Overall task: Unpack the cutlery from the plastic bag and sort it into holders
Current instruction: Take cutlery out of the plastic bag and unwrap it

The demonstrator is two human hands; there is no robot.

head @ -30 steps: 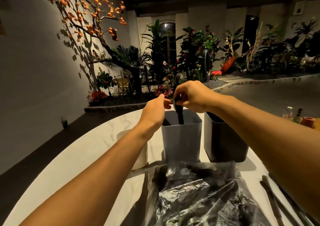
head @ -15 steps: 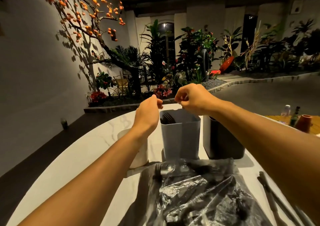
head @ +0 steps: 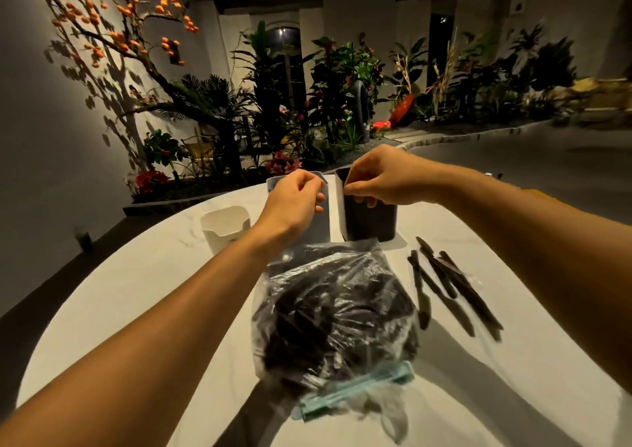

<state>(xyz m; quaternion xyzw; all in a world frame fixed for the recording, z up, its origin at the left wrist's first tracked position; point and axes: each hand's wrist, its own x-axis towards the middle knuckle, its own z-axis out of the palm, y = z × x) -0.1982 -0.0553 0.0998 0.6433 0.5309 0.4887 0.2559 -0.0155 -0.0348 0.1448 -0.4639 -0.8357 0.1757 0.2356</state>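
The bag point(head: 337, 313) of cutlery lies on the counter point(head: 136, 309) before the grey holder point(head: 323, 217) and black holder point(head: 371, 220), my left hand point(head: 294, 203) and right hand point(head: 383, 178) curled empty above them, so I judge the next move is reaching back into the bag.

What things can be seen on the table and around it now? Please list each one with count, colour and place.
white holder: 1, white, far left on table
grey holder: 1, grey, middle, behind left hand
black holder: 1, black, right of grey holder
plastic bag: 1, clear with teal zip, full of dark cutlery, near centre
loose cutlery: several, dark, right of bag
table: 1, white
plants: many, green, background
left hand: 1, fingers curled, before grey holder
right hand: 1, fingers curled, over black holder
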